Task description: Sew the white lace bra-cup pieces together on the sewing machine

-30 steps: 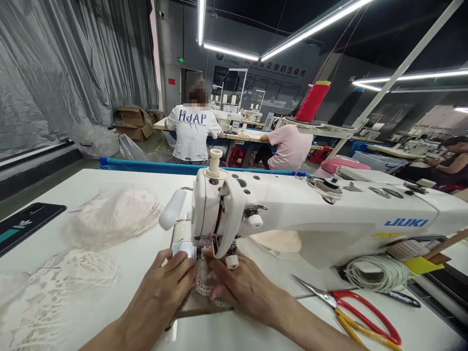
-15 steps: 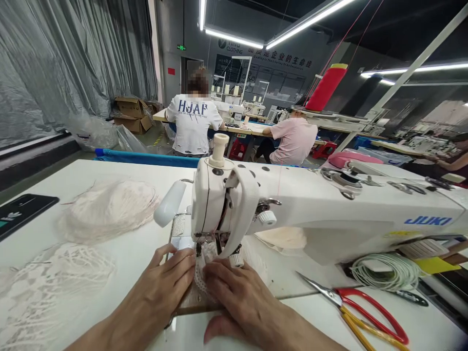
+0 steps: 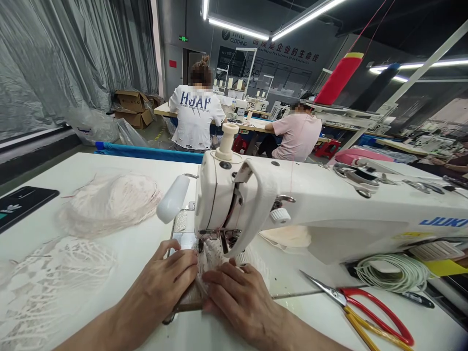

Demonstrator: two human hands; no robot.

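Note:
A white JUKI sewing machine [image 3: 329, 204] stands on the white table [image 3: 139, 253]. A narrow strip of white lace [image 3: 210, 256] lies under its presser foot. My left hand [image 3: 164, 282] lies flat on the table, fingertips pressing the lace's left edge. My right hand [image 3: 237, 297] presses the lace from the right, fingers bent, just in front of the needle. The two hands almost touch over the lace.
Piles of white lace [image 3: 109, 202] lie to the left, with a dark phone [image 3: 22, 204] at the table's left edge. Red-handled scissors [image 3: 365, 307] and a coil of white cord [image 3: 391, 273] lie to the right. Two people sit at machines beyond, backs turned.
The view has shifted slightly right and down. Both hands stay on the lace at the presser foot, and my right hand has drawn a little nearer to me.

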